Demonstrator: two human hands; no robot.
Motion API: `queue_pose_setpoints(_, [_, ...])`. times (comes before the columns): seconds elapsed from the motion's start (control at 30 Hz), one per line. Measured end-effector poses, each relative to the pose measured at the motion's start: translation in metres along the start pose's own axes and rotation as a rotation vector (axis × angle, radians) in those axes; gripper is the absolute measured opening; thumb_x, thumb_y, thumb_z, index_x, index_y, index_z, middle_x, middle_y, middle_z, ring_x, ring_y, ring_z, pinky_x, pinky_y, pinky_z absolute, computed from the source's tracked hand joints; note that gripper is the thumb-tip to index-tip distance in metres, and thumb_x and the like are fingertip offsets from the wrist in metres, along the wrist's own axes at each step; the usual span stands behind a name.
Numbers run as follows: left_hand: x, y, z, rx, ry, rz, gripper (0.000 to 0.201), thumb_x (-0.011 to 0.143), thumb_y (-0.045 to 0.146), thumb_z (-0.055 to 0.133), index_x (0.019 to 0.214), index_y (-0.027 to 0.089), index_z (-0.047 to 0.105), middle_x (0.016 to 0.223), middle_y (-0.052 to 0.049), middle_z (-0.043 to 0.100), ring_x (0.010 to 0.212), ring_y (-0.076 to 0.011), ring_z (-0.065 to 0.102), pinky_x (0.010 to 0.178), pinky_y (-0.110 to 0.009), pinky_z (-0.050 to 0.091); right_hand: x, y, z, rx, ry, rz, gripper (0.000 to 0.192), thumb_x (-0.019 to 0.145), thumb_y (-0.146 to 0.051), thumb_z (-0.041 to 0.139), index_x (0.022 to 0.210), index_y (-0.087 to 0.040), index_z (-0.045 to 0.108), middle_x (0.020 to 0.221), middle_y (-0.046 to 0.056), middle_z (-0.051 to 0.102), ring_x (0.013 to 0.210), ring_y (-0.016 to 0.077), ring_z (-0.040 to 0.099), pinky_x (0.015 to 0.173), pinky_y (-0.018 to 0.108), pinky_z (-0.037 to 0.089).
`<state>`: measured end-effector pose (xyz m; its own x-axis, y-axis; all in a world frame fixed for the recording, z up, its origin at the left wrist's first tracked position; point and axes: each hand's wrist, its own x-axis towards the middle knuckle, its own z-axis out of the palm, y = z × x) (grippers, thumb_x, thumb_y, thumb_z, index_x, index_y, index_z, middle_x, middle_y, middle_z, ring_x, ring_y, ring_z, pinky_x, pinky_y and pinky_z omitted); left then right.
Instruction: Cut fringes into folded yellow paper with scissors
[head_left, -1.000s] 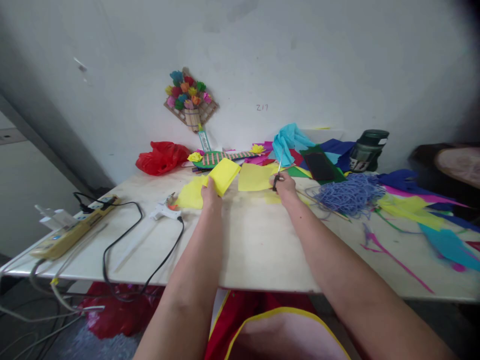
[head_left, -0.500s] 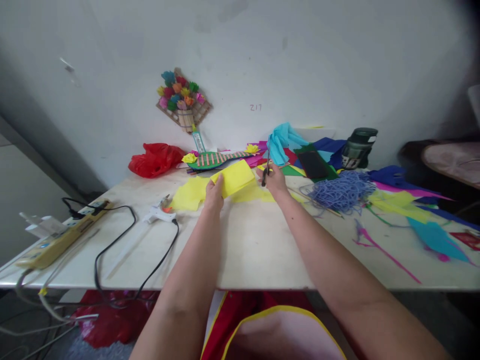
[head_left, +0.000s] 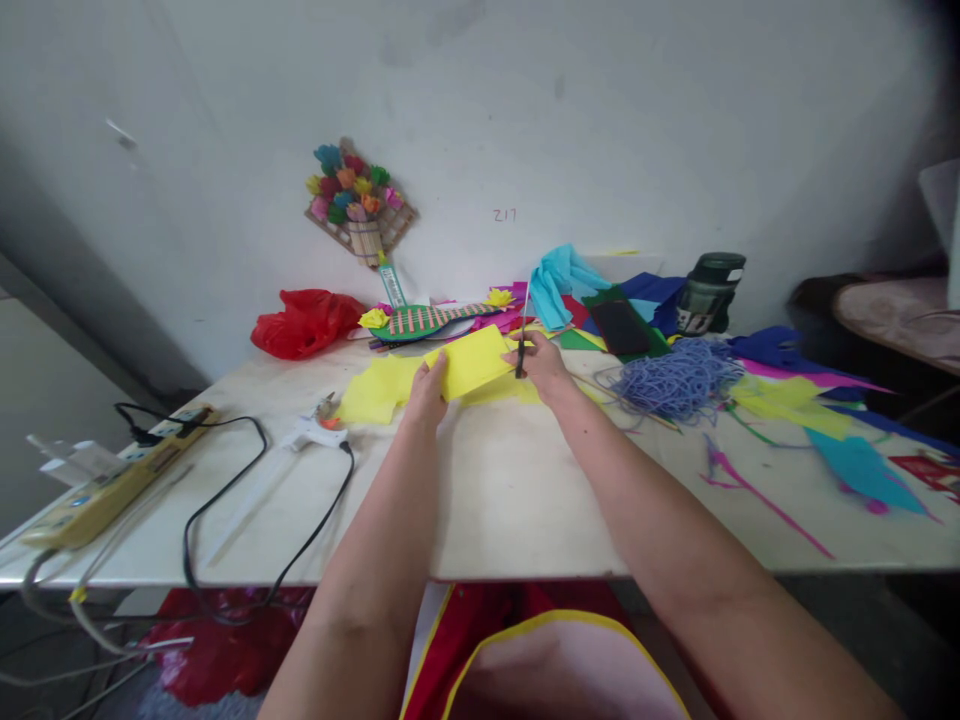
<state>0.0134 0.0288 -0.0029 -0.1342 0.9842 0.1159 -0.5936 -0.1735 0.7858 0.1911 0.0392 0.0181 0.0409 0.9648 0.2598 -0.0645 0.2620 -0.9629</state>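
My left hand (head_left: 430, 390) grips a folded piece of yellow crepe paper (head_left: 472, 360) by its left end, thumb on top. At the paper's right edge is my right hand (head_left: 538, 362), closed around a pair of scissors (head_left: 521, 345) whose blades point up and away from me. The right fingertips appear to touch the paper's edge. Beneath and behind lies a loose yellow sheet (head_left: 373, 388) on the table. Beyond the paper rests a green, lute-shaped craft piece (head_left: 427, 321) with pink strips and yellow paper flowers.
At left are a glue gun (head_left: 311, 432) with a black cord and a power strip (head_left: 120, 485). A red plastic bag (head_left: 304, 322) sits at the back. To the right lie tangled purple-blue yarn (head_left: 675, 382), a phone (head_left: 621, 325), a dark bottle (head_left: 709, 292) and coloured paper scraps.
My right hand, with the scissors, has come left to the right edge of the yellow paper. The left hand keeps its hold. The whole view has shifted slightly.
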Motion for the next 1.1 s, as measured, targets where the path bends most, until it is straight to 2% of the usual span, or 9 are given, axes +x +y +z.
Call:
queue_pose_setpoints(0.17, [-0.015,0.006,0.010,-0.159,-0.068,-0.062,0.041,0.077,0.051,0.048,0.100,0.018,0.057,0.106,-0.010,0.061,0.102,-0.0242,0.056,0.084,-0.039,0.047,-0.005,-0.005,0.010,0.073,0.076,-0.017,0.044,0.051,-0.037,0.066,0.087,-0.021,0.047,0.060,-0.006,0.050,0.050,0.0070,0.045,0.042,0.017,0.034])
queue_pose_setpoints(0.27, [-0.030,0.008,0.023,-0.220,-0.155,-0.077,0.049,0.076,0.056,0.045,0.105,0.018,0.055,0.109,-0.012,0.059,0.106,-0.0260,0.053,0.085,-0.043,0.046,-0.007,-0.007,0.014,0.110,0.140,-0.022,0.042,0.053,-0.037,0.065,0.087,-0.021,0.047,0.060,-0.006,0.049,0.050,0.0066,0.045,0.043,0.017,0.035])
queue_pose_setpoints(0.37, [-0.042,0.009,0.036,-0.274,-0.228,-0.037,0.054,0.074,0.060,0.044,0.106,0.018,0.055,0.111,-0.013,0.058,0.111,-0.0264,0.049,0.088,-0.043,0.043,-0.008,-0.009,0.016,0.154,0.193,-0.015,0.040,0.054,-0.036,0.063,0.087,-0.021,0.046,0.061,-0.006,0.050,0.049,0.0065,0.046,0.043,0.017,0.035])
queue_pose_setpoints(0.53, [-0.047,0.012,0.042,-0.312,-0.301,-0.016,0.061,0.070,0.066,0.043,0.108,0.019,0.055,0.117,-0.012,0.054,0.117,-0.0260,0.042,0.093,-0.043,0.038,-0.007,-0.008,0.017,0.188,0.255,-0.010,0.038,0.055,-0.033,0.063,0.087,-0.021,0.046,0.059,-0.007,0.051,0.046,0.0057,0.045,0.041,0.017,0.032])
queue_pose_setpoints(0.63, [-0.044,0.011,0.041,-0.310,-0.332,-0.004,0.056,0.070,0.059,0.050,0.111,0.022,0.054,0.120,-0.009,0.053,0.120,-0.0251,0.040,0.097,-0.042,0.034,-0.006,-0.005,0.019,0.257,0.283,0.002,0.038,0.052,-0.031,0.065,0.085,-0.020,0.048,0.055,-0.007,0.051,0.042,0.0057,0.043,0.038,0.017,0.029])
queue_pose_setpoints(0.77, [-0.036,0.002,0.042,-0.310,-0.373,0.001,0.042,0.073,0.037,0.059,0.113,0.023,0.054,0.120,-0.006,0.055,0.119,-0.0226,0.041,0.100,-0.039,0.031,-0.007,-0.004,0.022,0.295,0.295,0.059,0.040,0.050,-0.028,0.067,0.085,-0.020,0.050,0.051,-0.008,0.051,0.041,0.0066,0.045,0.037,0.017,0.028])
queue_pose_setpoints(0.87, [-0.029,-0.007,0.043,-0.298,-0.317,-0.001,0.038,0.075,0.024,0.059,0.113,0.021,0.054,0.117,-0.006,0.057,0.117,-0.0207,0.044,0.100,-0.036,0.032,-0.009,-0.003,0.024,0.287,0.286,0.084,0.040,0.050,-0.028,0.067,0.085,-0.020,0.050,0.051,-0.008,0.051,0.041,0.0074,0.048,0.037,0.017,0.028])
queue_pose_setpoints(1.1, [-0.025,-0.019,0.046,-0.301,-0.163,0.030,0.035,0.077,0.015,0.057,0.111,0.020,0.055,0.114,-0.005,0.059,0.112,-0.0199,0.049,0.096,-0.036,0.038,-0.015,-0.002,0.031,0.244,0.241,0.068,0.039,0.051,-0.030,0.067,0.085,-0.020,0.050,0.053,-0.008,0.051,0.042,0.0059,0.045,0.038,0.017,0.029])
